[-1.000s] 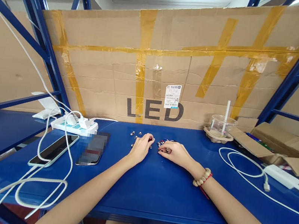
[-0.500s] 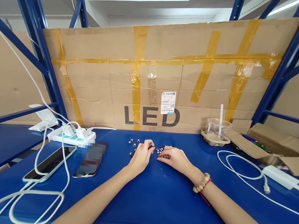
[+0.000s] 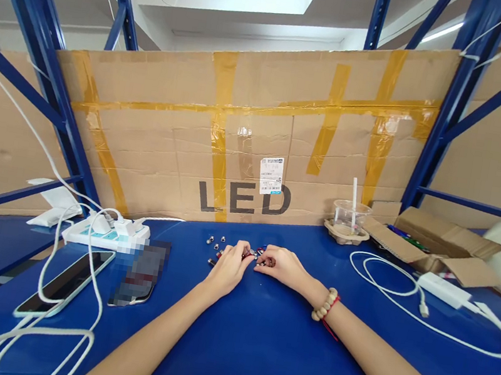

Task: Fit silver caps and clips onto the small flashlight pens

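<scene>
Though close together, left hand (image 3: pixel 227 267) and right hand (image 3: pixel 284 264) narrow-fingered beside small metal parts (image 3: pixel 210 240), contents unclear

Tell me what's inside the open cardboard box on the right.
In the open cardboard box, slim blue and green items, perhaps pens, show near the left end. The bottom is hidden by its front wall and flaps.

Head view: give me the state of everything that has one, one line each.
Left hand, fingers curled; grip unclear.
Right hand, fingers curled; grip unclear.
Small metal parts, loose on the blue shelf.
Cardboard box, open.
Clear cup, upright, straw in it.
Power strip, plugs in.
Pale-cased phone, flat, screen dark.
White adapter, lying flat.
</scene>
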A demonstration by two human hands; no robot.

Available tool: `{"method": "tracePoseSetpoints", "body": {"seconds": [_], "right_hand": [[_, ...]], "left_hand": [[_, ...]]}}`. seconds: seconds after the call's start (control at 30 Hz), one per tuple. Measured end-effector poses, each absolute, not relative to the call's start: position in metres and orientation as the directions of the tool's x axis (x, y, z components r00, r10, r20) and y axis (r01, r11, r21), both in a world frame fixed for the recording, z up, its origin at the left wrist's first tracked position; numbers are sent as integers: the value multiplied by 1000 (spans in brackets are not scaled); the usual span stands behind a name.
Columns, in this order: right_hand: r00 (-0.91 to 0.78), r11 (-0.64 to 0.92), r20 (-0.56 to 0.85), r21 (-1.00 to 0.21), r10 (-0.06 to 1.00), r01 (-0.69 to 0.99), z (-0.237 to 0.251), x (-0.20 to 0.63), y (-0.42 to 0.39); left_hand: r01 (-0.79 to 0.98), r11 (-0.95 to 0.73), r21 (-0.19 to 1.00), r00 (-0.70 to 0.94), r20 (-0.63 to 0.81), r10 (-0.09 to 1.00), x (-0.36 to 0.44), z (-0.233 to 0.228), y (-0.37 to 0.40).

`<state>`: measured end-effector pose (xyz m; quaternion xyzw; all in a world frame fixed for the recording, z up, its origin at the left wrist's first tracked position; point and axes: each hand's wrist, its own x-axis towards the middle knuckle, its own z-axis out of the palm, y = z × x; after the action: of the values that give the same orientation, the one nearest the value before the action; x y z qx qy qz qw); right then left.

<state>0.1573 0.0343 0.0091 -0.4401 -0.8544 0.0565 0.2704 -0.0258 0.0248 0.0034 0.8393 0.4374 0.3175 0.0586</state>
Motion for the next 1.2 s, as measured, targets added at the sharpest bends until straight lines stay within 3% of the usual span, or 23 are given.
{"method": "tracePoseSetpoints", "body": {"seconds": [0.3,0.57,0.67,0.97,1.2], "right_hand": [[-480,634,454,-291,751,717,7,157,35],[-209,555,651,-385,730,738,15,155,29],[-206,600,683,-409,701,688,15,152,26],[-279,661,654,-456,703,597,13,144,22],[-237,668,653,-555,719,496,10,141,25]], "left_hand": [[731,-624,275,449,495,744,-24,14,16],[690,-703,174,546,512,663,-23,14,19],[685,-711,162,554,518,652,-23,12,21],[686,-702,189,560,480,676,-24,10,24],[703,-700,125,590,449,672,-22,11,25]]}}
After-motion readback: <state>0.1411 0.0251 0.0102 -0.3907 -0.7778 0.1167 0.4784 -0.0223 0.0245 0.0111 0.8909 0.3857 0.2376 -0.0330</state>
